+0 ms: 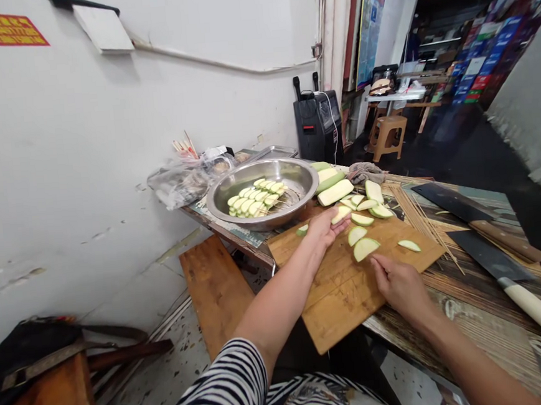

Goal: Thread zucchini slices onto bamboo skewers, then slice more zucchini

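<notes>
- The person's right hand (401,286): at right edge of brown rectangular wooden cutting board (339,309); fingers pinched, contents indiscernible.
- Left hand (324,228): above board, grasping pale, green-rinded vegetable slice (341,214).
- Oval stainless-steel basin (299,178): beyond board, leftward.

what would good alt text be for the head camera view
A person's left hand holds a green-edged slice over a wooden cutting board, while the curled right hand is close to another slice. Beyond the board, a metal bowl holds skewered slices; thin sticks and two cleavers lie to the right.
</notes>
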